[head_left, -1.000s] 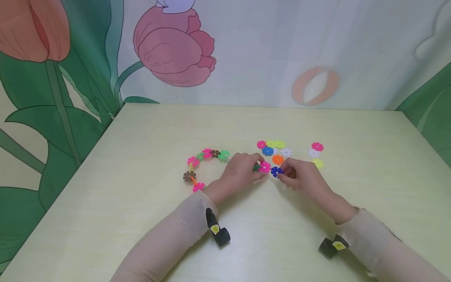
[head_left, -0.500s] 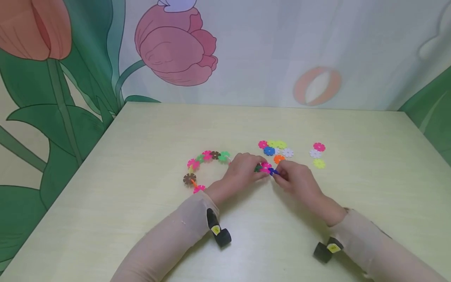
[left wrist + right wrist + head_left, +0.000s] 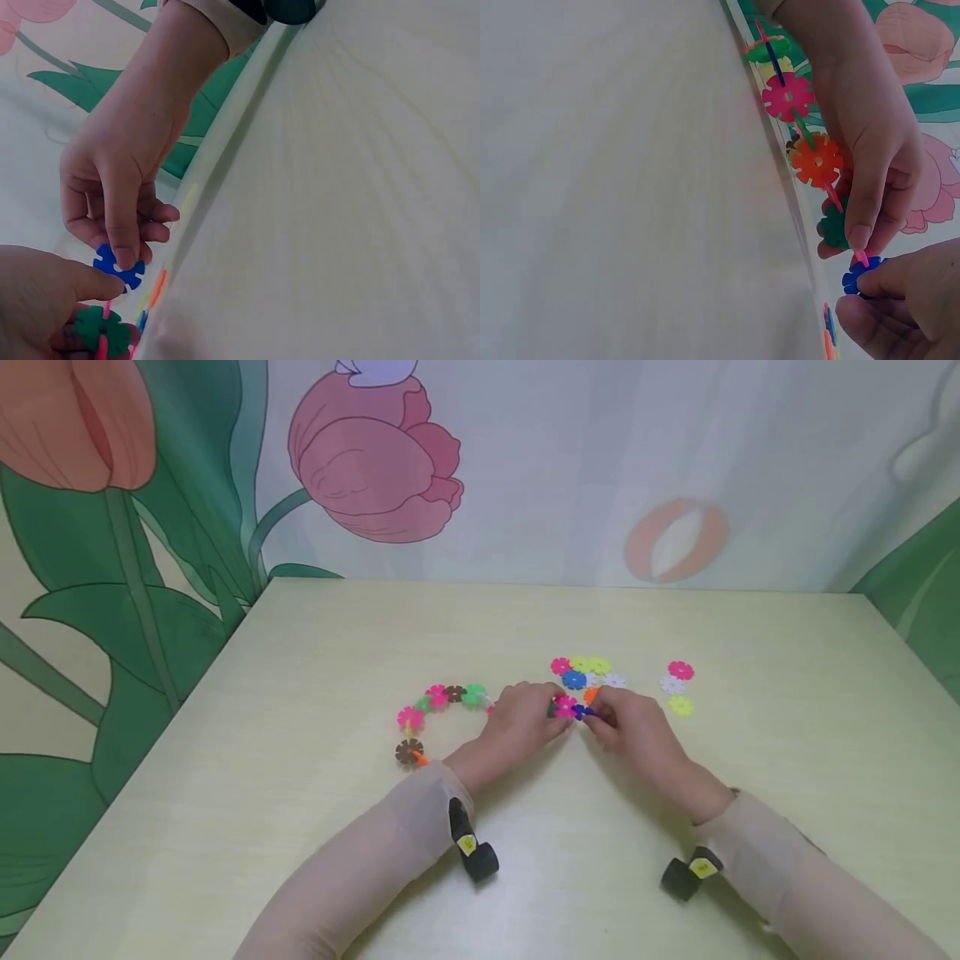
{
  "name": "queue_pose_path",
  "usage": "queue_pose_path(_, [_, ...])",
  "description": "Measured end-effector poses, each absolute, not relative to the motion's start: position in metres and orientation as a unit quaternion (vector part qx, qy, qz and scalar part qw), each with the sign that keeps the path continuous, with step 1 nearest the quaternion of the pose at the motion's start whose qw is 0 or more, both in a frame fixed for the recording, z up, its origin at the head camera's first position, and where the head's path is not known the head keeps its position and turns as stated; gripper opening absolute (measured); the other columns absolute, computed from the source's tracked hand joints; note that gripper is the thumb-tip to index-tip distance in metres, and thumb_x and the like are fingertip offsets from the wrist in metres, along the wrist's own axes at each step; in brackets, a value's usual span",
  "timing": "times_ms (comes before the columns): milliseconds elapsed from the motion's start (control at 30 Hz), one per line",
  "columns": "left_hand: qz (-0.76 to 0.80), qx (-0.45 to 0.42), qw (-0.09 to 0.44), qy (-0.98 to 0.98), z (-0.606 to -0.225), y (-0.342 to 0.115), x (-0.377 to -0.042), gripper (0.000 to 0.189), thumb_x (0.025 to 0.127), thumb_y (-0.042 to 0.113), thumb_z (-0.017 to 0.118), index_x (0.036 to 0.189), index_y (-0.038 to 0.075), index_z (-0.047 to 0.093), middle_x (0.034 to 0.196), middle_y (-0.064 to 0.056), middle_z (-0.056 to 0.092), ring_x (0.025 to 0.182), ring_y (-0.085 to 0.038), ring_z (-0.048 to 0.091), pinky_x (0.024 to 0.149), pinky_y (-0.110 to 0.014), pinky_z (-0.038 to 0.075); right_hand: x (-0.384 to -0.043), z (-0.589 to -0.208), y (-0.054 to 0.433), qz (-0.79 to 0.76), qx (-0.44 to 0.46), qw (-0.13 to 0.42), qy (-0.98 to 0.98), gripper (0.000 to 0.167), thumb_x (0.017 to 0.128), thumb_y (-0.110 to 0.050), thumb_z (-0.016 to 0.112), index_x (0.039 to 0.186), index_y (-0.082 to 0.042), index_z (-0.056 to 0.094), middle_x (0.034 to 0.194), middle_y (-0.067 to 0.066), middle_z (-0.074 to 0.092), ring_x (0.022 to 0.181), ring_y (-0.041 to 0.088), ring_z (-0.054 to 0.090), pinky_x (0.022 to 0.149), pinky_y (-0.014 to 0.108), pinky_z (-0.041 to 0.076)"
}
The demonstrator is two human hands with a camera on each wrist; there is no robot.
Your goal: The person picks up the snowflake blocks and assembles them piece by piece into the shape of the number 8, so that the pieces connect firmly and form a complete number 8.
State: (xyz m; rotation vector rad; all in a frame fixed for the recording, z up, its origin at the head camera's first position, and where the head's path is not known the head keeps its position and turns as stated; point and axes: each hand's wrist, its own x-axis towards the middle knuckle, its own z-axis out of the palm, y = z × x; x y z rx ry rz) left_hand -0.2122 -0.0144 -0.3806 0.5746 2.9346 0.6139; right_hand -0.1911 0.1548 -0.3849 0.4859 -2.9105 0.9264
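Note:
My left hand (image 3: 517, 718) pinches a pink snowflake disc (image 3: 565, 707) at the near end of a chain of interlocking plastic discs. A dark green disc (image 3: 90, 324) sits beside it, among the left fingers. Between thumb and fingertips, my right hand (image 3: 637, 722) pinches a dark blue snowflake disc (image 3: 850, 282), turned at an angle to the pink one and right at its edge. The chain curves round to the left through a brown disc (image 3: 409, 752); an orange disc (image 3: 806, 161) in it shows in the right wrist view. My left hand and sleeve hide part of the chain.
Behind the hands lies a loose group of discs, with a light blue disc (image 3: 573, 680) and yellow, pink and white ones. Further right is a short row with a pink disc (image 3: 681, 670), a white and a yellow one. A flower-painted wall (image 3: 540, 477) borders the table's back.
My right hand has moved left and turned the blue disc from face-on to nearly edge-on, bringing it against the pink disc. Both hands have risen slightly, and the chain's left part has shifted.

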Motion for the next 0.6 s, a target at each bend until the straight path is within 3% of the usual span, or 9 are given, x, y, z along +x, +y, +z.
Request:
queue_pose_path(133, [0.176, 0.188, 0.076, 0.963, -0.374, -0.011, -0.216, 0.044, 0.092, 0.032, 0.064, 0.13, 0.01, 0.058, 0.122, -0.005, 0.067, 0.109, -0.02, 0.061, 0.097, -0.032, 0.047, -0.198, -0.384, 0.158, 0.296, 0.15, 0.01, -0.943, 0.011, 0.086, -0.01, 0.071, 0.093, -0.006, 0.064, 0.075, 0.005, 0.067, 0.065, 0.015, 0.055, 0.063, 0.024, 0.047])
queue_pose_path(367, [0.158, 0.182, 0.156, 0.958, -0.364, -0.011, -0.223, 0.043, 0.093, 0.032, 0.062, 0.13, 0.01, 0.055, 0.119, -0.003, 0.065, 0.094, -0.014, 0.058, 0.091, -0.027, 0.05, -0.207, -0.382, 0.164, 0.291, 0.152, 0.001, -0.945, 0.008, 0.087, -0.01, 0.07, 0.092, -0.005, 0.066, 0.081, 0.008, 0.069, 0.067, 0.017, 0.056, 0.064, 0.026, 0.047])
queue_pose_path(600, [0.207, 0.168, 0.197, 0.943, -0.356, -0.016, -0.225, 0.049, 0.09, 0.028, 0.067, 0.133, 0.01, 0.052, 0.108, -0.003, 0.065, 0.076, -0.012, 0.058, 0.064, -0.019, 0.048, -0.217, -0.383, 0.168, 0.3, 0.15, -0.002, -0.942, 0.009, 0.088, -0.009, 0.068, 0.094, -0.004, 0.067, 0.089, 0.013, 0.071, 0.066, 0.016, 0.058, 0.06, 0.024, 0.048])
